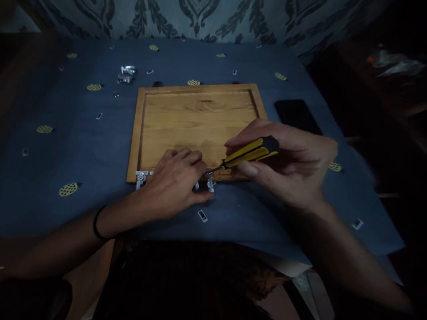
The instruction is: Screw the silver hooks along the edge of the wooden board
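1. Step, my read: fixing or adjusting a screw on the metal hinge (pixel 210 183) at the near edge of the framed wooden panel (pixel 187 122), R of that edge's middle.
2. R hand (pixel 296 160): thumb + fingers pinch the yellow-and-black screwdriver (pixel 250 153), handle tilted up over the panel's near-R part, tip at the hinge.
3. L hand (pixel 176 183): fingers curled, close together over the panel's near edge, thumb by the hinge's outer end; can't tell if fingertips grip it.
4. Second hinge (pixel 141 176) sits at panel's near-L corner; loose hardware (pixel 126 74) lies beyond its far-L corner, phone (pixel 296 114) to its R.
5. Next move prob. calls for tip square in the screw, hinge pinned flat, small turns; slip risk w/ low light.
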### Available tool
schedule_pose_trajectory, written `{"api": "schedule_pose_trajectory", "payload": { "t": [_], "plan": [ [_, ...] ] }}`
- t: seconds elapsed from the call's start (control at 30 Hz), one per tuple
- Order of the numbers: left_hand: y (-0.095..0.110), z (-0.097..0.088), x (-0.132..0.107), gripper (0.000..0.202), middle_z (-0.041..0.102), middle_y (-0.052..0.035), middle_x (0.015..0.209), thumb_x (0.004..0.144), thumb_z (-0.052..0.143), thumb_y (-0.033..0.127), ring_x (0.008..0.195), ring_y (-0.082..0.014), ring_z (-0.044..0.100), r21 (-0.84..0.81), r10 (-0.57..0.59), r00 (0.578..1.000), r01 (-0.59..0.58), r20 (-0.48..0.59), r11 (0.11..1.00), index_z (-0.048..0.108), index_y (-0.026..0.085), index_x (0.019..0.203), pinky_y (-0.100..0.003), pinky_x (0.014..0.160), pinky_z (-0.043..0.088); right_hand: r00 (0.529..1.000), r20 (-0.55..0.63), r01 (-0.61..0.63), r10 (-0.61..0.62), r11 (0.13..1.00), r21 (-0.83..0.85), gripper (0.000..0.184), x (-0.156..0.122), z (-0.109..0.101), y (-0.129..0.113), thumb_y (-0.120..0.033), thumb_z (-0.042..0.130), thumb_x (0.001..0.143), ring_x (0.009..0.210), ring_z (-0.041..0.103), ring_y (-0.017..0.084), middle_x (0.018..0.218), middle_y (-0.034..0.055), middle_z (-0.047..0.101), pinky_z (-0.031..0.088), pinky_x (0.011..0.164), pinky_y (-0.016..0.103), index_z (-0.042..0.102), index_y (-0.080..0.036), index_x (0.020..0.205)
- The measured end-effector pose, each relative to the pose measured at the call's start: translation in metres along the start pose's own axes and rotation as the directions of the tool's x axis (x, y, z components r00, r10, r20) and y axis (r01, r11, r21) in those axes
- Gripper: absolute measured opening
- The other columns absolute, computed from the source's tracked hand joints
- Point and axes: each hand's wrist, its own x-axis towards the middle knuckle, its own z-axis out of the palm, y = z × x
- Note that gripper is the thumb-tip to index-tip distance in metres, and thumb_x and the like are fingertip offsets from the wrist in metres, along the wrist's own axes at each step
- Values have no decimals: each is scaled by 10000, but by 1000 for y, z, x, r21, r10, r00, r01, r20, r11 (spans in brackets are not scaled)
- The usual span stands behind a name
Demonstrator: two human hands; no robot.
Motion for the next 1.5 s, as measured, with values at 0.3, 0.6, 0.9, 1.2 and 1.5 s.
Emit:
{"api": "schedule_pose_trajectory", "payload": {
  "t": [0.3, 0.6, 0.9, 1.2, 1.5],
  "plan": [
    [-1, 0, -1, 353, 691, -69, 1041, 895, 799, 463, 1049, -295, 620, 7, 16, 1000, -16, -19, 1000, 726, 161, 1065, -437, 916, 458, 999, -19, 39, -40, 996, -80, 99, 0, -1, 4, -254, 767, 923, 701, 650, 110, 758, -8, 694, 520, 619, 268, 705, -205, 864],
    [-1, 1, -1, 377, 684, -76, 1046, 886, 808, 461, 1063, -307, 621, 12, 16, 999, -16, -29, 1000, 729, 151, 1085, -448, 923, 456, 997, -74, -1, -12, 984, -177, 247, -3, 5, 3, -326, 787, 906, 665, 616, 129, 674, -42, 624, 469, 596, 304, 614, -223, 763],
    [-2, 2, -2, 353, 689, -75, 1050, 893, 802, 458, 1051, -298, 621, 21, 35, 998, -34, -47, 999, 718, 160, 1064, -438, 903, 459, 994, -76, 68, -78, 989, -129, 232, 2, 3, 7, -244, 826, 851, 582, 593, 142, 625, -25, 617, 448, 512, 310, 630, -232, 727],
    [0, 0, -1, 366, 683, -78, 1039, 884, 810, 462, 1022, -296, 624, 39, 14, 1000, -13, -27, 999, 713, 150, 1048, -427, 902, 455, 948, -284, -184, 146, 976, -112, 63, -7, 11, -12, -270, 748, 908, 603, 653, 180, 825, -2, 738, 554, 535, 371, 763, -322, 876],
    [-1, 1, -1, 373, 677, -77, 1044, 873, 822, 462, 1032, -298, 620, 27, 21, 999, -20, -25, 999, 720, 145, 1041, -427, 916, 454, 945, -314, -141, 85, 977, -160, 115, -9, 10, -5, -337, 716, 927, 507, 625, 203, 807, -15, 754, 547, 487, 410, 797, -416, 952]
  ]
}}
